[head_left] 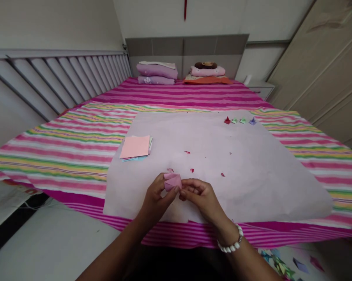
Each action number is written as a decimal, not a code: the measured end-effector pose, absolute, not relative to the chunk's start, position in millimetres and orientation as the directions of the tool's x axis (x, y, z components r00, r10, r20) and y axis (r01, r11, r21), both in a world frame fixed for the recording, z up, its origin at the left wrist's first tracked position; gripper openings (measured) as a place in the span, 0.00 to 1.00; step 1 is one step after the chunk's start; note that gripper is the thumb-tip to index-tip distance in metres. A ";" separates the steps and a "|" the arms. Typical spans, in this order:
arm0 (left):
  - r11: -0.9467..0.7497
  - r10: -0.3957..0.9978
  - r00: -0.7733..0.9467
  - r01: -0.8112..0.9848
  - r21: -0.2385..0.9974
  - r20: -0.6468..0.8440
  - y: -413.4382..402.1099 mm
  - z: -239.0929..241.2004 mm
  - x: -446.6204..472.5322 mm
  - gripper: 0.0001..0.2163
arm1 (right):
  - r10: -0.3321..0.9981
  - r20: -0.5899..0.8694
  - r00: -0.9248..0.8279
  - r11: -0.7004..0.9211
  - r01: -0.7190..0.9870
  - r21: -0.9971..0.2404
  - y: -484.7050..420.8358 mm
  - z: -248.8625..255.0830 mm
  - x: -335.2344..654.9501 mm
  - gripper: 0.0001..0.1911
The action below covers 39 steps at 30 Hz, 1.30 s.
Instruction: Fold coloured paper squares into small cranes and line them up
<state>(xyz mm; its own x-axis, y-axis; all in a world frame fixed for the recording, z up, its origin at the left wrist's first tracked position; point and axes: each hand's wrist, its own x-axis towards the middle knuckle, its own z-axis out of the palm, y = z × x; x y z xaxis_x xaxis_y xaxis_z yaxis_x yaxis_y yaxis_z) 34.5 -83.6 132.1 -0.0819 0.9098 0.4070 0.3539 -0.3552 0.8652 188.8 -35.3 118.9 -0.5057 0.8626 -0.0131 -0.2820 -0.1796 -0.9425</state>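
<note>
Paper piece [172, 182], pink, folded, between both hands, over the near part of the white sheet [266, 183], left of the middle of its near edge. Whether its underside touches the sheet: cannot tell.

Left hand [157, 196]: gripping the piece from its left side, thumb across the lower front, fingers partly hidden behind. Right hand [199, 193]: thumb and forefinger closed at the piece's lower right corner, remaining fingers curled in; exact contact hard to make out.

Handling, by judgement: next to no weight; stiff along layered creases, soft across single flaps. Dry, not slippery. Prone to crushing or tearing at points. Best hold: light pinch on thick folded edges, away from loose flaps.

Around it: red scraps [192, 170] just beyond the hands, scattered toward the sheet's middle. Stack of coloured squares [135, 147] by the left edge, pink uppermost. Row of four small folded pieces, red one [227, 121] leftmost, near the far right corner.
</note>
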 end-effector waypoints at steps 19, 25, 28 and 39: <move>-0.374 0.898 -0.061 0.414 0.830 0.435 -81.9 134.2 31.7 0.02 | 0.886 -0.076 -0.458 -0.231 -0.294 -0.927 -36.1 118.6 184.3 0.12; -0.422 0.873 -0.054 0.413 0.807 0.484 -83.1 137.7 33.3 0.03 | 0.885 -0.073 -0.460 -0.227 -0.289 -0.930 -38.3 124.0 184.7 0.11; -0.436 0.870 -0.036 0.409 0.802 0.492 -82.9 138.8 32.0 0.03 | 0.889 -0.066 -0.452 -0.214 -0.284 -0.935 -39.8 126.7 185.6 0.10; -0.528 0.825 0.066 0.444 0.723 0.562 -89.3 144.1 27.1 0.07 | 0.896 0.115 -0.429 -0.004 -0.267 -0.964 -45.1 128.1 190.6 0.05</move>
<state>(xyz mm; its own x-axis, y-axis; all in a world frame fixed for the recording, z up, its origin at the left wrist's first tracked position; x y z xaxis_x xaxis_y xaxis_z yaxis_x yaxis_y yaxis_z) 27.1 -89.3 144.1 0.0661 0.8246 0.5618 0.4443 -0.5285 0.7234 190.6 -45.1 128.1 -0.4294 0.8958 0.1148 -0.2668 -0.0043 -0.9637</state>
